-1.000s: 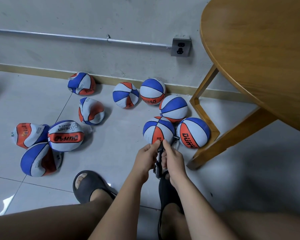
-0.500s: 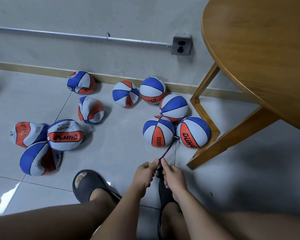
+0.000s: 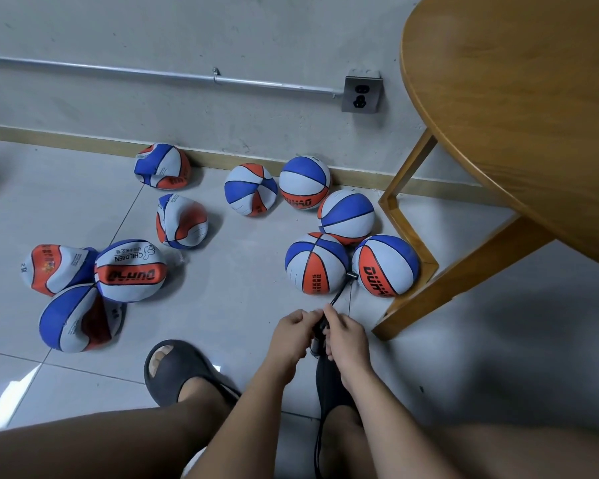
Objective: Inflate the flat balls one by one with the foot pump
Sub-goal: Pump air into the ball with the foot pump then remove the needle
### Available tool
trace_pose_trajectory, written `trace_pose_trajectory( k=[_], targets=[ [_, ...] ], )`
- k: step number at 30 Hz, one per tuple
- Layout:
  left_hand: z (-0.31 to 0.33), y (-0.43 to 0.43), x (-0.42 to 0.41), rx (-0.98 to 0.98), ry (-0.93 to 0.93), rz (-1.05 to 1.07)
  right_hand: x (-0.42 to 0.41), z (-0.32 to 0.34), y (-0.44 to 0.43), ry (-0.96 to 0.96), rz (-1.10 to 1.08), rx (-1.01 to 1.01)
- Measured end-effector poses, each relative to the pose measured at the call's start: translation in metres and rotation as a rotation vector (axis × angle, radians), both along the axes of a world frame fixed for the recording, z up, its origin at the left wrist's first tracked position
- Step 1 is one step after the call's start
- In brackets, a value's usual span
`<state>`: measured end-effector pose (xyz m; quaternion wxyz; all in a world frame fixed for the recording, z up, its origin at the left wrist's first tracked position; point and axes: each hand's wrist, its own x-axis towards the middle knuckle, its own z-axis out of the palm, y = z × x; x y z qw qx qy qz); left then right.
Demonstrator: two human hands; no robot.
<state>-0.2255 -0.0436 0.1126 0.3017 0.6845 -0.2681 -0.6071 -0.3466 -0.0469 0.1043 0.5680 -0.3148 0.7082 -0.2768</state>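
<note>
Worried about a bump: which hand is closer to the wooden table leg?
Right. The right hand sits just left of the table leg; the left hand is farther, across the pump hose.

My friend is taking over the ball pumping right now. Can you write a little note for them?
Hands: left hand and right hand both pinch the black hose, just above the feet.
Hose tip rests against the near round ball; plugged in or not, I cannot tell.
Done: the round balls beside the table leg look full.
Left: five crumpled balls on the left side need air, one by one.
</note>
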Motion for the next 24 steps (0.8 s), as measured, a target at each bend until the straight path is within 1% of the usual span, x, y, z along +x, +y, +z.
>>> trace_pose_trajectory(
  k=[4,6,10,12,14,20,24],
  targets=[
    [0.03,-0.021,0.002,-0.102,0.126,0.12,0.011,0.028,-0.025,-0.025,-0.027,-0.126],
    [0.039,-0.031,0.005,-0.13,0.146,0.141,0.012,0.035,-0.035,-0.049,-0.042,-0.161],
    [0.033,-0.027,0.006,-0.141,0.131,0.083,0.009,0.031,-0.027,-0.099,-0.066,-0.151],
    [0.031,-0.019,0.002,-0.139,0.159,0.08,0.006,0.025,-0.019,-0.157,-0.081,-0.13],
    [0.025,-0.015,-0.001,-0.122,0.168,0.092,0.004,0.018,-0.014,-0.16,-0.063,-0.111],
    [-0.012,0.002,0.009,0.011,0.061,0.013,-0.005,-0.002,0.002,-0.108,0.003,-0.034],
    [-0.03,0.013,0.008,0.085,-0.023,-0.023,-0.008,-0.03,0.015,0.018,0.057,0.022]
  ],
)
